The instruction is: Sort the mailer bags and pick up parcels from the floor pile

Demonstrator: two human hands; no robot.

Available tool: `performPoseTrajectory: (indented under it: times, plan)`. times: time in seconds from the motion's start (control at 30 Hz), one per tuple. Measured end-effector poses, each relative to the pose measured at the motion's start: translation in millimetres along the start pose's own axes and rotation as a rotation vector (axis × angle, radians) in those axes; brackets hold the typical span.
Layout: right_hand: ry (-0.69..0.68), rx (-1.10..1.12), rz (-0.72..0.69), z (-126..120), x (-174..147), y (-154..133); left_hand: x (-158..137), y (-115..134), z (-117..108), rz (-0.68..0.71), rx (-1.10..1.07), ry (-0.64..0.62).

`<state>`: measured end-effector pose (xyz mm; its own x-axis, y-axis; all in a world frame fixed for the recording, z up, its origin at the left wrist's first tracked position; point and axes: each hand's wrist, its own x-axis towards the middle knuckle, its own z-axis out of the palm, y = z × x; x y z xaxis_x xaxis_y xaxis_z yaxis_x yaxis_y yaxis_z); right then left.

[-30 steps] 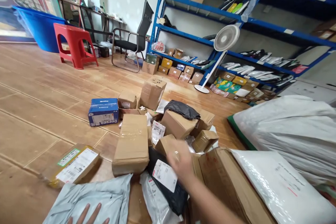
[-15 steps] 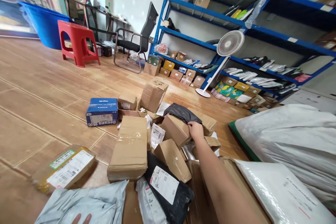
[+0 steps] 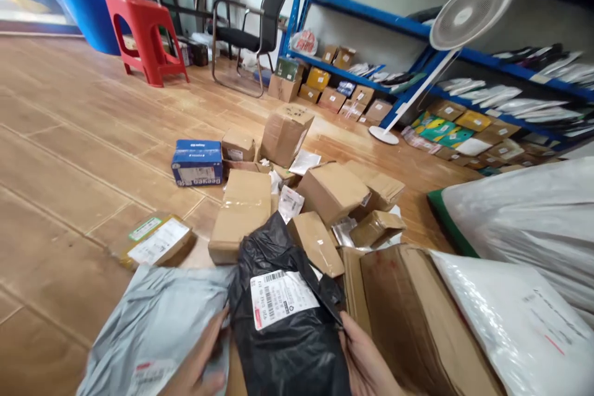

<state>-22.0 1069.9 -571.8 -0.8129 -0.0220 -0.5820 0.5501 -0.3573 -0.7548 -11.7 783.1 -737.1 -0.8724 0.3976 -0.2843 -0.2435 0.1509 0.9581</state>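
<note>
Parcel depot or courier pickup point: boxes (image 3: 331,189) and mailers lying piled on the floor (image 3: 69,154) ahead of the hands, more parcels sitting on blue shelves (image 3: 371,12) beyond.

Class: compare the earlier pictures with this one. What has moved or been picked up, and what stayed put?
The right hand has come back from the boxes. The dark bag that lay on a box is gone from it, and both hands hold a black bag, the left hand at its edge. The blue box and the fan stayed put.
</note>
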Motion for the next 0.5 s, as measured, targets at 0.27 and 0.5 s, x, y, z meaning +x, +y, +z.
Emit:
performPoseTrajectory:
  times: [0.27,0.5]
  plan:
    - [-0.174,-0.115,0.143,-23,7,120,-8,68,44,-0.490,-0.513,0.164]
    - [-0.392,-0.705,-0.144,-6,-9,201,-53,35,-14,-0.666,-0.671,-0.188]
